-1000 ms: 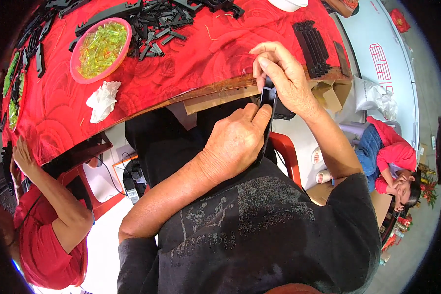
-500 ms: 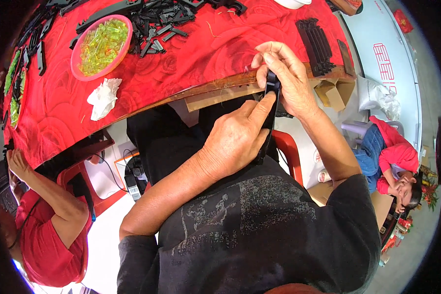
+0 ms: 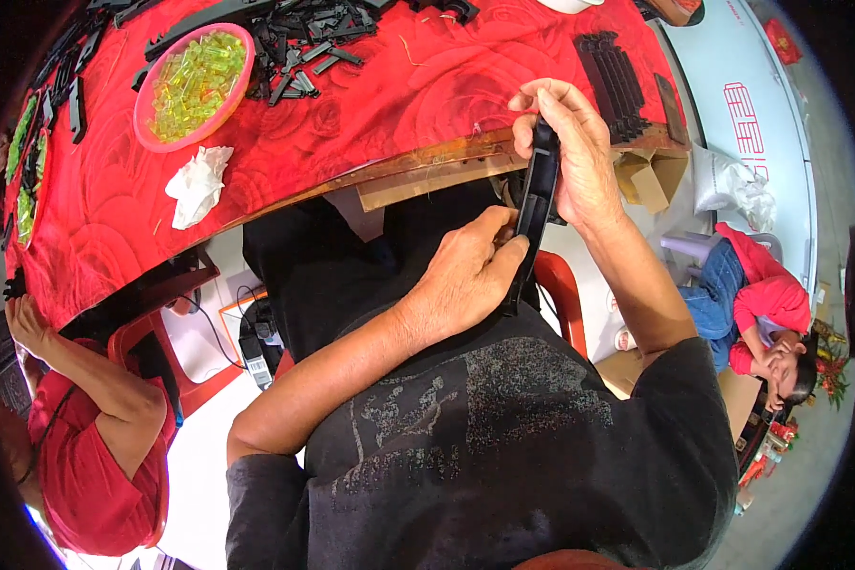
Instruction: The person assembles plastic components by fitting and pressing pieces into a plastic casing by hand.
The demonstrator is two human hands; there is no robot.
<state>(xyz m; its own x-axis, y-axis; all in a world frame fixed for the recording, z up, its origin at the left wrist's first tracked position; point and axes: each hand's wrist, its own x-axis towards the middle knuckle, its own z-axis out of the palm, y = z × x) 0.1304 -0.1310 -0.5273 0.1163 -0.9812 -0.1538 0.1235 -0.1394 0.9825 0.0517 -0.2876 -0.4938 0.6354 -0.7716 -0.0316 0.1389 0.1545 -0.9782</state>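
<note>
A long, narrow black plastic part [image 3: 539, 195] with a hollow channel along its face is held upright before my chest, at the table's front edge. My left hand [image 3: 465, 266] is closed on its lower half, the thumb lying along its side. Around the upper end, my right hand [image 3: 579, 157] holds the part from the right, its thumb near the top and its fingers bent. Whether a smaller piece is in those right fingers, I cannot make out. The lower tip of the part reaches down against my dark shirt.
A red patterned cloth [image 3: 351, 123] covers the table. On it are a pink bowl [image 3: 242, 100] of clear yellow-green pieces, crumpled tissue [image 3: 198, 187], loose black parts [image 3: 304, 47] and a row of black strips [image 3: 610, 85]. One person [image 3: 104, 437] sits left, another [image 3: 765, 299] right.
My left hand has slid down the black part, away from its upper end. The part's channel now faces more toward view. My right hand has shifted slightly right.
</note>
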